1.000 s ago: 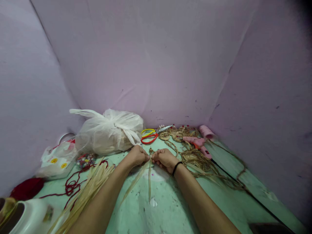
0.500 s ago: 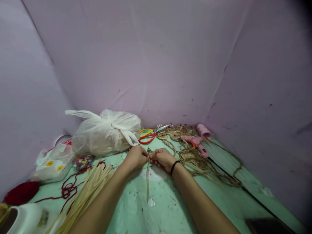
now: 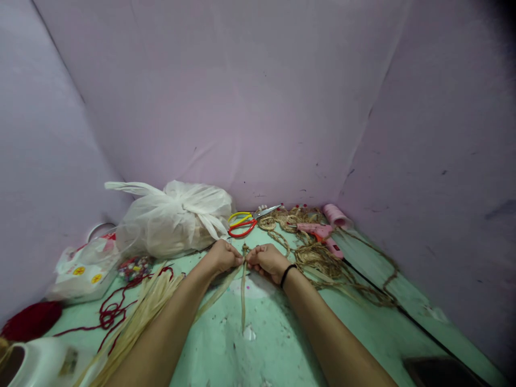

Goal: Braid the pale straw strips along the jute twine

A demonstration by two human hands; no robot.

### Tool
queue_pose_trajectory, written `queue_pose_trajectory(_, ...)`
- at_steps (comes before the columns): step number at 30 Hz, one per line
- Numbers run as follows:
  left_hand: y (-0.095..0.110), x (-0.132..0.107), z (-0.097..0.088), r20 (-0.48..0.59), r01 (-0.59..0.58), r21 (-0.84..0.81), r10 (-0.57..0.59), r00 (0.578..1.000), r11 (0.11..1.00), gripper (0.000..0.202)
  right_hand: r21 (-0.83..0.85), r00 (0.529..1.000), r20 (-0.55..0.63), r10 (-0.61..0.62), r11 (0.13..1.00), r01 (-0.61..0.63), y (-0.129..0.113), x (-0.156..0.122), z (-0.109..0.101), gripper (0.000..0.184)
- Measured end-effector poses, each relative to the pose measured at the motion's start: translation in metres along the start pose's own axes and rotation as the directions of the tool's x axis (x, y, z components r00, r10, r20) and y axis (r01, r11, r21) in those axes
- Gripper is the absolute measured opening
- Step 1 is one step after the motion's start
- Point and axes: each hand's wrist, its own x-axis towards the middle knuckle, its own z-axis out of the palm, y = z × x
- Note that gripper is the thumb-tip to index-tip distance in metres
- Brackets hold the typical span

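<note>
I reach both arms forward and inward over the green table [image 3: 282, 344], wrists bent a little, so that my left hand [image 3: 226, 257] and my right hand [image 3: 269, 261] meet at the middle, fingertips almost touching. The fingers of each are curled, thumb against forefinger, pinching the pale strips [image 3: 243, 301] at their upper end (which hand grips which strand is too small for me to tell). One strip hangs straight down toward me and another slants off to the near left, while a small knotted end [image 3: 244, 248] pokes out just beyond my fingertips. A black band [image 3: 287, 276] circles my right wrist. On the left, my forearm covers part of a bundle of straw [image 3: 147, 309], with red yarn [image 3: 108, 317] looping beside it and a white jar [image 3: 42, 363] at the near corner. Farther left sit a bag of beads [image 3: 135, 267] and a white box [image 3: 83, 282]; a tied plastic bag [image 3: 173, 226] fills the far left. Scissors [image 3: 265, 212] lie just past my hands, their blades toward the far right. To the right, close by my right hand, a heap of brown rope [image 3: 318, 260] crowds the table, a pink glue gun [image 3: 316, 229] resting on it, its black cord [image 3: 407, 314] running to the near right. A pink spool [image 3: 335, 215] lies in the far right corner.
</note>
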Motion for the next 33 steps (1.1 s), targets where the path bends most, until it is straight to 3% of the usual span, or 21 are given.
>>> queue_pose_trajectory(9,0.001,-0.001,-0.003,0.078,0.082,-0.001,-0.082,0.994,0.997,0.017,0.015,1.0,0.0,-0.025,1.0,0.025,0.004,0.004,0.0,0.013)
queue_pose_trajectory(17,-0.002,0.005,0.007,-0.031,0.067,0.008,-0.067,0.997,0.998,0.007,0.013,1.0,0.008,-0.028,1.0,0.028,0.004,0.004,0.0,0.012)
queue_pose_trajectory(21,-0.001,0.006,0.007,-0.051,0.127,-0.036,-0.129,0.99,0.991,0.009,-0.005,0.999,0.009,-0.033,0.999,0.033,0.003,0.002,0.001,0.012)
queue_pose_trajectory(25,0.004,0.004,0.007,0.009,0.251,-0.14,-0.252,0.968,0.958,0.014,0.023,1.0,0.006,-0.026,0.999,0.026,0.002,0.002,0.001,0.014)
queue_pose_trajectory(33,0.013,-0.002,0.011,0.07,0.205,-0.164,-0.196,0.978,0.965,0.018,0.029,1.0,0.007,-0.017,0.999,0.017,0.0,-0.001,0.001,0.015)
